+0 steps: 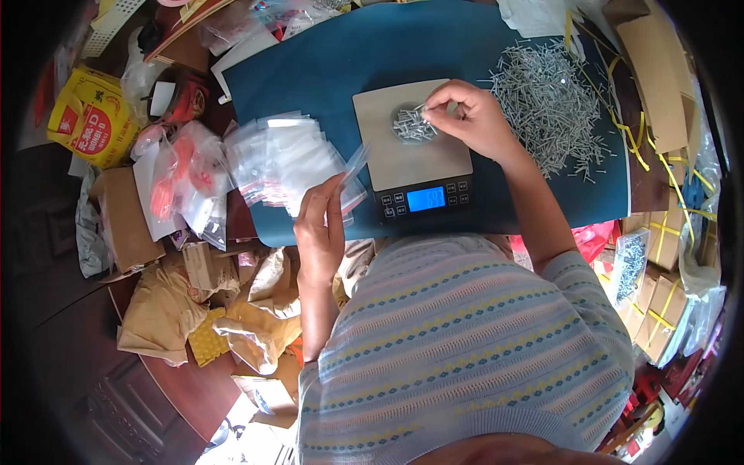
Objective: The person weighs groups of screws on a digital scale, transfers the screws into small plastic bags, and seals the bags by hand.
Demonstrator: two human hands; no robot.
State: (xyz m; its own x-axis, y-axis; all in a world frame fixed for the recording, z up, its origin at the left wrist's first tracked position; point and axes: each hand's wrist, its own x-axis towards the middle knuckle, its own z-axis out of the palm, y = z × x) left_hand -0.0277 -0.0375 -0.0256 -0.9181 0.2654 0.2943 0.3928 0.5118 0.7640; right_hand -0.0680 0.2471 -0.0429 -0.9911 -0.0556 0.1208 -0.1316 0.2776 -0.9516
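Note:
A digital scale (457,167) with a lit blue display stands on the blue-green table mat. On its plate sits a small clear round dish (415,138) filled with thin silver nail-like fasteners. My right hand (474,120) is over the dish's right edge, thumb and fingers pinched on a few silver fasteners (422,109). My left hand (321,221) is closed on a clear plastic bag (356,164), left of the scale. Beside and under that hand lies a fanned stack of clear zip bags (287,159). A large loose pile of silver fasteners (546,108) spreads right of the scale.
Bags with red contents (182,174) and a yellow printed container (94,116) are at the left. Brown paper packaging (167,310) lies below them. Cardboard boxes (663,310) with yellow straps stand at the right, and loose yellow strapping (620,124) hangs near the pile.

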